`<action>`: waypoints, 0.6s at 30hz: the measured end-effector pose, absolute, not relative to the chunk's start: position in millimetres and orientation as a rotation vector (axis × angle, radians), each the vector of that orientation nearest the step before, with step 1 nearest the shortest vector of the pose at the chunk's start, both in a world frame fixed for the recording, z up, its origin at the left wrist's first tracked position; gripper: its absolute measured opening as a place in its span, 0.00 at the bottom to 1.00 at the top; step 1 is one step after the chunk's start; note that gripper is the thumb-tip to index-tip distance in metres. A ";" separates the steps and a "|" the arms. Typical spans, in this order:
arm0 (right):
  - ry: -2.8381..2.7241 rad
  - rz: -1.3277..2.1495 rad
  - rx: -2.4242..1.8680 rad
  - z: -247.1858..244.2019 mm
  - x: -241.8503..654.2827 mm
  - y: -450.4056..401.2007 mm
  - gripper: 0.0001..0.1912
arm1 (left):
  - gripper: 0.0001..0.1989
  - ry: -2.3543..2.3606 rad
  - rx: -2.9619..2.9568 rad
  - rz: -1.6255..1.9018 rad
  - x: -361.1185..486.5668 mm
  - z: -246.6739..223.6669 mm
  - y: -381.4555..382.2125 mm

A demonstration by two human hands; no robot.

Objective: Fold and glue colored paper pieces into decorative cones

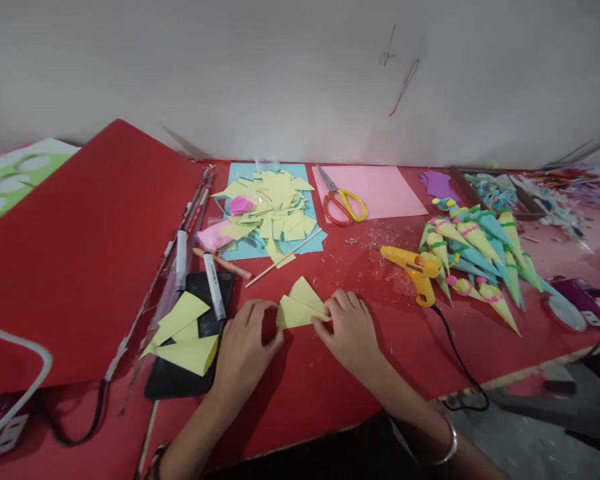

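A piece of light yellow paper (300, 312), with one layer lying across another, rests on the red table between my two hands. My left hand (245, 347) curls at its left edge, thumb and forefinger touching the paper there. At the other end, my right hand (351, 330) pinches the right corner between thumb and fingers. Beside my left hand, more folded yellow pieces (193, 347) lie over a black phone (153, 383), and a white marker (213, 283) leans across it.
Yellow offcuts (280, 193) heap on a blue sheet (240, 253). Scissors (344, 207) lie on pink paper (385, 190). A yellow glue gun (415, 267) trails a cord on the right, near piled paper cones (480, 240). A red board (90, 247) stands left.
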State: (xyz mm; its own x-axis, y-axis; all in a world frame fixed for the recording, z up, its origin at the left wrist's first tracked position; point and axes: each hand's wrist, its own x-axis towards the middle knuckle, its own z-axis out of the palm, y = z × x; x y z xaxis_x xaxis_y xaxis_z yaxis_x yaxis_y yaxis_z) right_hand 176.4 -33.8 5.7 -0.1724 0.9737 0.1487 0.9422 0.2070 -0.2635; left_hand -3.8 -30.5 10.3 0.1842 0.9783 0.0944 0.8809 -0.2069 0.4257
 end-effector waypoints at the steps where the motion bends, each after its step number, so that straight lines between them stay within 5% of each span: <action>1: -2.206 0.129 -1.831 7.1 172.6 -33.5 0.14 | 0.12 1.768 2.187 0.498 -3.6 10.4 -30.3; 6: -2.185 0.037 -1.965 11.9 156.6 -32.2 0.23 | 0.13 1.754 2.184 0.490 -3.5 10.5 -29.7; 18: -2.072 0.318 -1.947 11.4 188.1 -36.0 0.08 | 0.15 1.744 2.137 0.529 -5.0 10.2 -31.0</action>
State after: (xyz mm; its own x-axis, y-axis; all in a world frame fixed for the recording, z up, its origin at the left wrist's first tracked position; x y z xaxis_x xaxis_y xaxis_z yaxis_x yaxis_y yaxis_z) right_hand 188.1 -36.0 11.4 -0.0525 0.9972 0.0525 0.9355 0.0675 -0.3467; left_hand -5.0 -31.0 10.2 0.1807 0.9806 0.0760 0.8575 -0.1949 0.4762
